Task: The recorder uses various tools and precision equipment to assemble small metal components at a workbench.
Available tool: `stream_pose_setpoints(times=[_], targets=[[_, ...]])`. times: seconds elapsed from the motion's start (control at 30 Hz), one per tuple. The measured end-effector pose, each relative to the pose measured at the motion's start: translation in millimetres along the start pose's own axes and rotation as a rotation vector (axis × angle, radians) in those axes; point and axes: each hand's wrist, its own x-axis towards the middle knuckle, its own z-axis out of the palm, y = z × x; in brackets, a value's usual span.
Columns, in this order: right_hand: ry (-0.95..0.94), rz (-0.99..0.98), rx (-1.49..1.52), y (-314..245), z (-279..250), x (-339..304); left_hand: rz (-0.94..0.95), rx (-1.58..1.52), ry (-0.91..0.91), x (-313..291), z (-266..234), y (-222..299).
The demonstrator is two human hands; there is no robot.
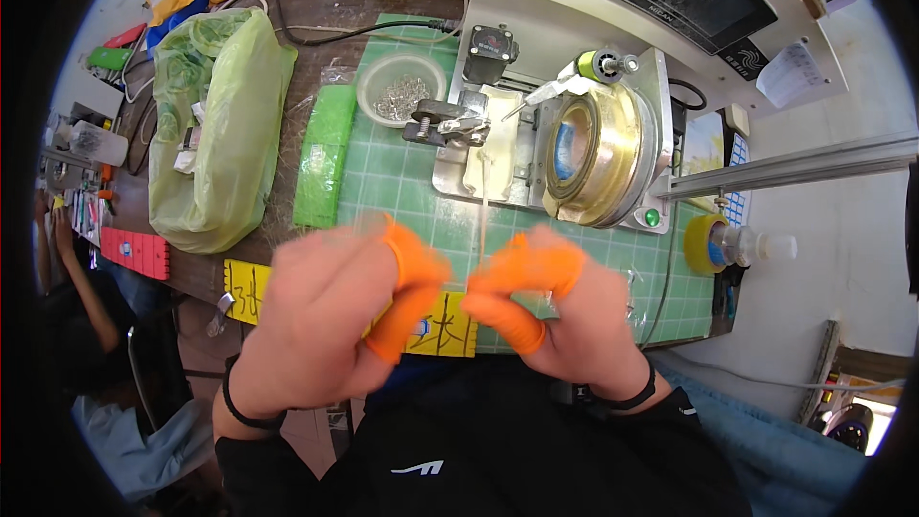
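Both my hands are raised over the near edge of the green cutting mat, with orange finger cots on thumbs and forefingers. My left hand (pixel 330 302) is blurred, its thumb and forefinger closed together; whatever is between them is too smeared to make out. Close beside it, my right hand (pixel 565 306) pinches at the lower end of a thin pale strand (pixel 483 220). That strand runs up toward a cream-coloured tray (pixel 491 158) on a bench machine (pixel 536 38). Under my fingers lies a yellow notched card (pixel 450 337) with handwriting.
Beside the machine's metal clamp (pixel 448 123) stands a white bowl (pixel 400 72) of small metal parts. A brass-coloured round feeder (pixel 598 153) sits right. Left are a green foam block (pixel 325 158) and a bag-lined box (pixel 225 134). Another person's arm (pixel 81 273) shows far left.
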Motion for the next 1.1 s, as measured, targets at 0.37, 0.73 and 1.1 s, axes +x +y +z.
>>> stream_pose_setpoints(times=[0.37,0.73,1.1], targets=[[0.661,0.644,0.795,58.7,74.9,13.4,0.199,0.29,0.146,87.3,6.9,-50.7],[0.614,0.486,0.754,73.7,77.2,17.7,0.258,0.509,0.092,94.4,12.8,-51.5],[0.612,0.34,0.522,91.1,80.6,16.0,0.233,0.503,0.021,98.1,9.9,-50.6]])
